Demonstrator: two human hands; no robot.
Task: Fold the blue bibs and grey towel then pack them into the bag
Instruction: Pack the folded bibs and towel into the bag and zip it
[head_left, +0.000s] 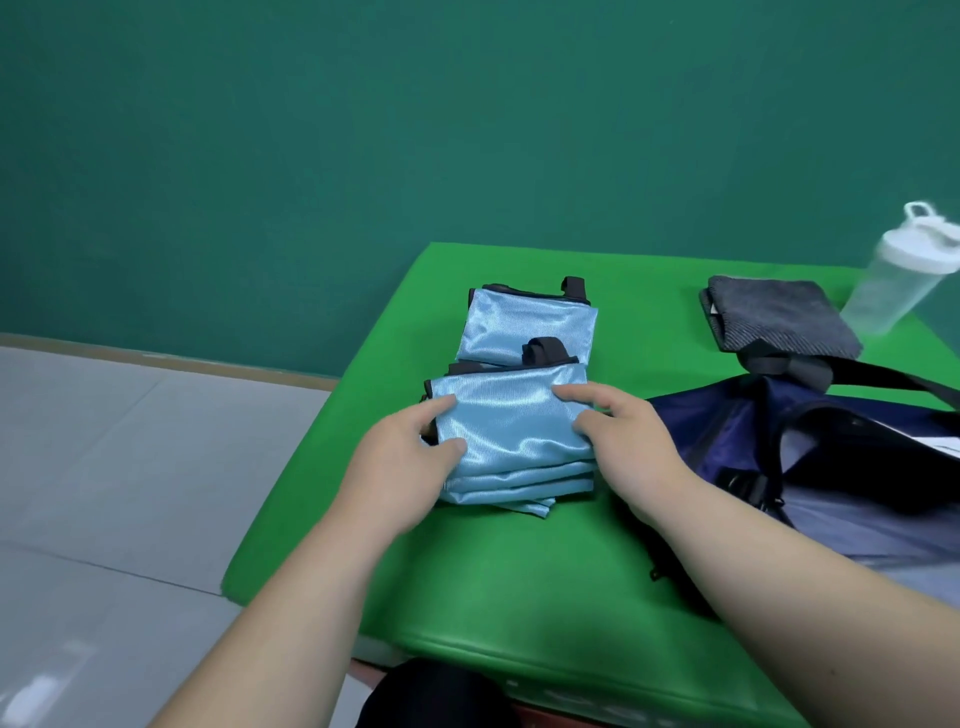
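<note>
L hand (400, 462) + R hand (628, 441) grip near bib (514, 431) | bag (727, 426) cropped; bottle (893, 280) blurry

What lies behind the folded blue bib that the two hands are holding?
A second folded blue bib lies flat on the green table, directly behind the near bib. The near bib's black strap covers part of its near edge.

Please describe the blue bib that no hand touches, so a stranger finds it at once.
On the green table, left of the dark blue bag, lie two folded blue bibs. The far bib is nearer the wall. The left hand and right hand hold the near bib; the far one lies untouched.
</note>
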